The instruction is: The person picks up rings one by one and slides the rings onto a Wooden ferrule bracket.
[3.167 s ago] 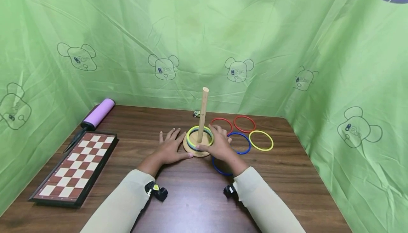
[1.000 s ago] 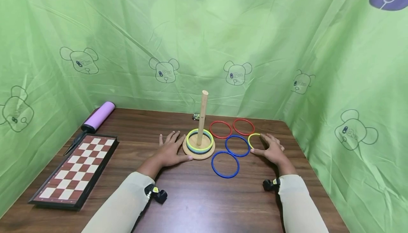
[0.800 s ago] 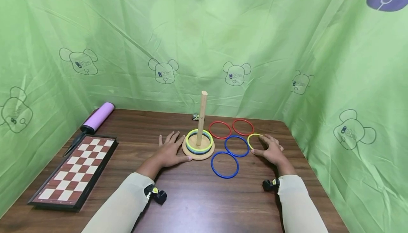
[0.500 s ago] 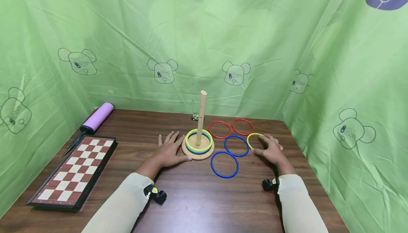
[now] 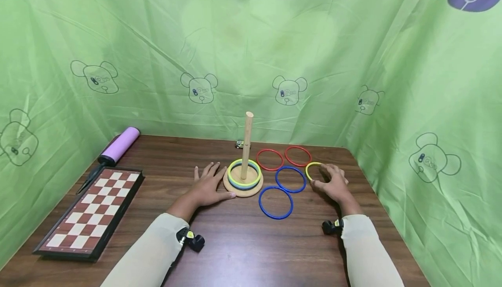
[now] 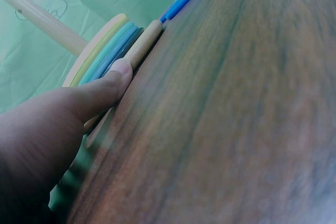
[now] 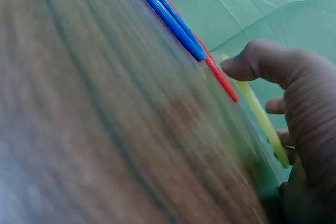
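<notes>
A wooden peg stand (image 5: 245, 147) has several stacked rings, a yellow one (image 5: 230, 182) on top, around the foot of its upright peg. My left hand (image 5: 207, 188) rests at the left of its round base, fingers spread and fairly straight. In the left wrist view the thumb (image 6: 118, 72) presses the base's rim (image 6: 143, 45). My right hand (image 5: 333, 184) grips a yellow ring (image 5: 307, 172) between thumb and fingers, its right part hidden by the hand. In the right wrist view that yellow ring (image 7: 257, 109) stands tilted, partly up off the table.
Two blue rings (image 5: 292, 201) and two red rings (image 5: 281, 160) lie flat between stand and right hand. A toy car (image 5: 239, 144) is behind the peg. A chessboard (image 5: 92, 213) and a purple pump (image 5: 121, 144) lie at left. Green curtains (image 5: 243, 38) surround the table.
My right hand has gone from the stacked rings at the stand to the yellow ring on the right. Just now that ring has tilted and shifted slightly. The left hand has stayed at the base.
</notes>
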Tool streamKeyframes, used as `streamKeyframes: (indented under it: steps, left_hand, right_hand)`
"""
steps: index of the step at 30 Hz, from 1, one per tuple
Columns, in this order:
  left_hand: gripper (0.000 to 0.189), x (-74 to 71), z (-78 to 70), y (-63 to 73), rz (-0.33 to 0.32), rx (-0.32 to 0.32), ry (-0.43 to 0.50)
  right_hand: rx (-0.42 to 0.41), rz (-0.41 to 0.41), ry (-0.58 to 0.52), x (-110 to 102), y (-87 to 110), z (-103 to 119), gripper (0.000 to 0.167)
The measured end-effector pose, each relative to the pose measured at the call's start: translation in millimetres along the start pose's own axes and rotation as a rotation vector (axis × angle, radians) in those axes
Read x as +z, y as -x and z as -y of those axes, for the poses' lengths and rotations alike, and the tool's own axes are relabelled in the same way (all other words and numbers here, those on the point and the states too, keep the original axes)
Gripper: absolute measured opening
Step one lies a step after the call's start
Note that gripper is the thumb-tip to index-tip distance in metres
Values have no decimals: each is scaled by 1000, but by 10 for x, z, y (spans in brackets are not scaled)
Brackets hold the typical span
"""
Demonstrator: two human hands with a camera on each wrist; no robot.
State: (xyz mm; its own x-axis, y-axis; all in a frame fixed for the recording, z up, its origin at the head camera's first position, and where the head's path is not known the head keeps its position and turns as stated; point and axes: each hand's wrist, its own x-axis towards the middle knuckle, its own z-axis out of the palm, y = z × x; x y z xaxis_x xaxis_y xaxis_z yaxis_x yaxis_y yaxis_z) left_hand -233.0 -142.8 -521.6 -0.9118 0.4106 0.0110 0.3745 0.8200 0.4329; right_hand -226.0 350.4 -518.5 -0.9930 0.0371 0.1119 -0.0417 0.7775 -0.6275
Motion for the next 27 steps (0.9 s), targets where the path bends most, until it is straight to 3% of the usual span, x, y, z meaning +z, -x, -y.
streamKeyframes:
  steps: [7,15,22,27]
  left_hand:
    - [112,1,16,21,1,-7,0]
    - [112,-6,34,2,-24,1,-21]
    - [113,11,34,8,-9,-5,-22]
    - [113,24,25,-10,-7,3,-37]
  right_hand:
    - [-63,-82,-30,24,-11,54,86]
    - [-155,-130,-41,52,-33,212,87]
    - [-247,-186,-42,77,-69,309,85]
    - [-270,-214,-42,49,-43,427,88]
